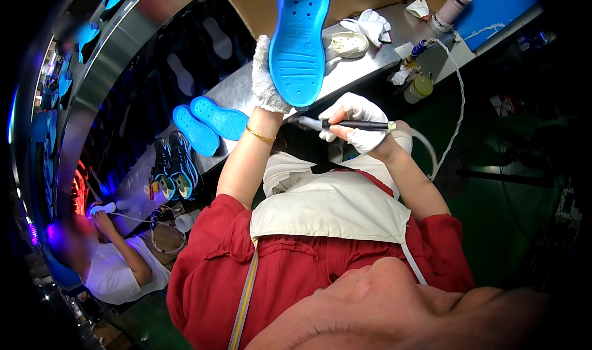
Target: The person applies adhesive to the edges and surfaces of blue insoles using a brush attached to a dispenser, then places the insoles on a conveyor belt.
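Observation:
A bright blue shoe sole (298, 54) with small holes at its far end stands tilted up over the near edge of the metal bench. My left hand (266, 82), in a white knit glove, grips its left side, with the fingers partly hidden. My right hand (364, 119) wears a white glove with bare fingertips and is closed around a black-handled brush (365, 126). The pale brush end points left, just below the sole's lower end and apart from it as far as I can see. A whitish tube (425, 143) runs from the handle's back end.
On the metal bench (237, 94) lie two blue soles (219, 118), black-and-blue sneakers (179, 165), a cream shoe (348, 44) and white gloves (372, 24). A pink tumbler (453, 6) and yellowish jar (419, 88) are at right. A co-worker (123, 264) sits left, by the curved conveyor (92, 79).

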Available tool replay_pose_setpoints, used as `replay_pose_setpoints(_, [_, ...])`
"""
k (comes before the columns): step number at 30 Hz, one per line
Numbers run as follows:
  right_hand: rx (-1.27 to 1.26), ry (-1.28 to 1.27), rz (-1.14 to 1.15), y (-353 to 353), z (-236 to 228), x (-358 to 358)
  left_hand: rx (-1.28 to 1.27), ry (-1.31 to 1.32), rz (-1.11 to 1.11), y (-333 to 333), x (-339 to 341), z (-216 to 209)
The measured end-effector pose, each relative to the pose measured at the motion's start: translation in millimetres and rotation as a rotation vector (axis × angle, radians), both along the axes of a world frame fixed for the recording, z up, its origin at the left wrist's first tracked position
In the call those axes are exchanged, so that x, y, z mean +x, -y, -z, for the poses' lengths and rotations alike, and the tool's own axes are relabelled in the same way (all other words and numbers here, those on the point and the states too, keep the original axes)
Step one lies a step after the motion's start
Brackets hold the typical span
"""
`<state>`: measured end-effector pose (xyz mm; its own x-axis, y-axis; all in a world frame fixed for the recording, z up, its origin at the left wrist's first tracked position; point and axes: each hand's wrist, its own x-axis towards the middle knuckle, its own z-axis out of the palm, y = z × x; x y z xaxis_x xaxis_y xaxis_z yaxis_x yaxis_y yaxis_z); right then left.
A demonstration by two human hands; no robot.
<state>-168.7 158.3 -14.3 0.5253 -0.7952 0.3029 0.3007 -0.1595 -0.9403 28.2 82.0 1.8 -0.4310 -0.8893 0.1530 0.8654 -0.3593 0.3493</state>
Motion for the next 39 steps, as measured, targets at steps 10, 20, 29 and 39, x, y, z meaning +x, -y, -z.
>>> replay_pose_setpoints(10, [-0.74, -0.246, 0.407, 30.1, -17.1, 12.9, -0.024, 0.225, 0.044, 12.0, 3.6, -3.4])
replay_pose_setpoints(20, [-0.12, -0.348, -0.091, 41.3, -29.1, -19.0, 0.017, 0.674, 0.149, 21.0, 5.4, -10.9])
replay_pose_setpoints(29, [-0.321, -0.455, 0.019, 47.7, -24.7, -13.4, -0.094, 0.825, 0.219, 24.4, 0.4, -15.2])
replay_pose_setpoints(39, [-0.25, -0.544, -0.065, 65.4, -38.0, -33.1, -0.411, 0.883, 0.146, 44.8, 6.3, 19.9])
